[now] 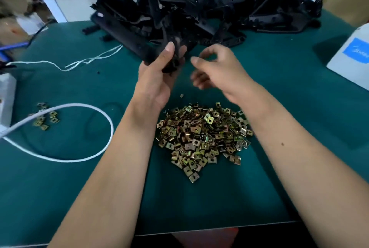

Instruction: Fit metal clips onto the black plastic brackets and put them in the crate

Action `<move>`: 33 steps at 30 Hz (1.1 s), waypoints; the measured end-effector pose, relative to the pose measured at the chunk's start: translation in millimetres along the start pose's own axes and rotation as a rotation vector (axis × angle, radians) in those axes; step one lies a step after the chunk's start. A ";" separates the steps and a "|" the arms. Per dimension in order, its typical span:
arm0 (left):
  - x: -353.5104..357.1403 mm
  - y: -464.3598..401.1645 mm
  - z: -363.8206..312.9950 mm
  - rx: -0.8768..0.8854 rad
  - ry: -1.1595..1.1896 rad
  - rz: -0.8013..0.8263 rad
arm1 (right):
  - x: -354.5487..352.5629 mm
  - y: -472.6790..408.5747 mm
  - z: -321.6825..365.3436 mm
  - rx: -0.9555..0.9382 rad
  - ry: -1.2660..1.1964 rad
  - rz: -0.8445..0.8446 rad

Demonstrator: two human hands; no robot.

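A white round cable (pixel 83 128) loops across the green table mat (pixel 219 203), left of the central heap of small brass-coloured square metal clips (pixel 201 138). A few stray clips (pixel 45 118) lie beside that cable, farther left of the heap. Thin white string (pixel 79 62) trails beyond the cable. Above the heap, the left hand (pixel 157 80) grips one black plastic bracket (pixel 159 48), thumb and fingers curled round its lower end. A single loose clip (pixel 181 96) lies just beyond the heap. The right hand (pixel 217 68) hovers close beside the bracket, fingers loosely curled; blur hides whether it pinches anything. Behind both hands, a large pile of black plastic brackets (pixel 209 14) lies across the mat's far edge. Far right of the heap stands a white box with a blue label (pixel 351 56).
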State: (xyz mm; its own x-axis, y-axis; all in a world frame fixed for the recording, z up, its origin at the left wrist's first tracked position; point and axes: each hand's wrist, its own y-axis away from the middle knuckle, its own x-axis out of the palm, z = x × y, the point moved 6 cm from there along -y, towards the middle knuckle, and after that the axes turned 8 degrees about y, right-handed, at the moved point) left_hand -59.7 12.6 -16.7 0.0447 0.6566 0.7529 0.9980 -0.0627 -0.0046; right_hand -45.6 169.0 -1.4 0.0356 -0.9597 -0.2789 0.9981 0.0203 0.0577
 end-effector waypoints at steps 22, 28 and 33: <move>-14.6 -4.8 20.6 -0.163 -0.087 0.032 | -8.2 13.1 -13.5 -0.116 0.126 0.095; -12.5 -4.1 25.4 -0.221 -0.058 0.065 | -7.1 9.3 -35.8 -0.060 -0.180 -0.066; -11.1 -3.1 26.7 -0.223 -0.081 0.078 | -8.7 10.0 -36.0 -0.113 -0.152 -0.131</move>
State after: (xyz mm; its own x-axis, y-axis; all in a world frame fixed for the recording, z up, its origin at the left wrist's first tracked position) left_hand -62.1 25.6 -42.6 0.1335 0.7007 0.7008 0.9574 -0.2738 0.0913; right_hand -34.1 187.6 -32.9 -0.0941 -0.9871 -0.1292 0.9932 -0.0842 -0.0799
